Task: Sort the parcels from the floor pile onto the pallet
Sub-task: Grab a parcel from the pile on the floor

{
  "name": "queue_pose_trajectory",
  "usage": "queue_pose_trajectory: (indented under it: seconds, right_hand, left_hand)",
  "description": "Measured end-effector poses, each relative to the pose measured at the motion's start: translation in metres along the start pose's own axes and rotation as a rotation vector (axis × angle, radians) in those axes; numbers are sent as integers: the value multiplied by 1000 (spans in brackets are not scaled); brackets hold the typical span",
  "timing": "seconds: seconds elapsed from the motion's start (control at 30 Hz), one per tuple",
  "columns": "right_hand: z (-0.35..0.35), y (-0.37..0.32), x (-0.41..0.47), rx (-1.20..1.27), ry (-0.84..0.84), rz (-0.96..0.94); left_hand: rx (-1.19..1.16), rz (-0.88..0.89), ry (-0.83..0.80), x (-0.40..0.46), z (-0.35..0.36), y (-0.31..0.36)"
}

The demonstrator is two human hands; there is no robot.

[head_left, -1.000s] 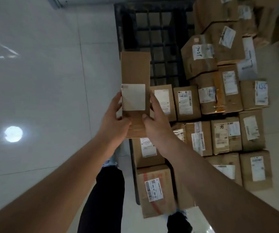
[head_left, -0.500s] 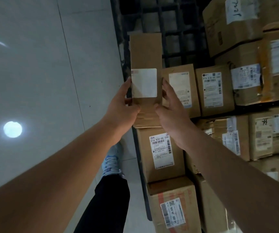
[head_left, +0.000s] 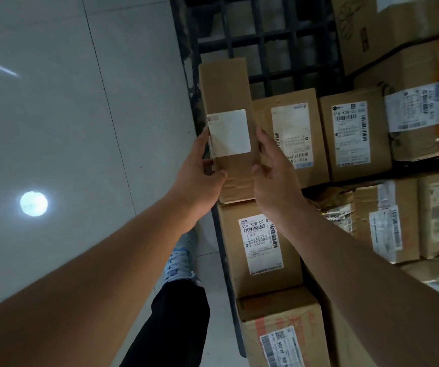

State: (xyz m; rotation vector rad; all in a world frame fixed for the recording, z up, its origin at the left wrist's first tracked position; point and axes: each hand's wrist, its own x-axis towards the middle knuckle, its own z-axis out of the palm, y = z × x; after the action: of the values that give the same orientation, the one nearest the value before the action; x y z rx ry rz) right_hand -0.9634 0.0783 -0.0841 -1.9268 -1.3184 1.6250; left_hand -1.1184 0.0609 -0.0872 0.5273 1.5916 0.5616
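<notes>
Your left hand [head_left: 195, 178] and right hand [head_left: 274, 172] grip the narrow parcel [head_left: 226, 102] between them by its near end, fingers curled around both sides, over the pallet [head_left: 266, 41] edge.

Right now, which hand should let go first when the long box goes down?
Probably the right hand: it sits in the narrow gap between the long box and the neighbouring parcel. The left hand is over open floor and can steady it.

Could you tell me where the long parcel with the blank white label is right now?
In the head view it sits centre frame, the long parcel held between left hand and right hand, over the pallet edge.
</notes>
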Motion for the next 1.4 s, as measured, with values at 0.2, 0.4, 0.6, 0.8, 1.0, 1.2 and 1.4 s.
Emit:
queue_pose_trajectory:
  seconds: [0.2,0.4,0.6,0.8,1.0,1.2,1.4]
  right_hand:
    - [1,5,2,-53,36,-39]
    - [5,8,-6,-67,55,-27]
    - [5,1,-6,-122,60,-32]
    - [5,-3,-6,-186,47,-66]
    - [8,-6,-9,-280,65,-75]
    - [6,-30,-23,-334,66,-117]
    - [-12,-59,-47,-346,38,-159]
  left_hand:
    - [19,27,-2,6,4,-11]
    - [46,30,0,7,2,-16]
    - [118,37,-12,9,1,-14]
    - [158,32,-15,11,-1,-12]
    - [232,40,36,9,2,-1]
    - [443,106,135,-7,-1,22]
    - [624,185,175,-41,-2,58]
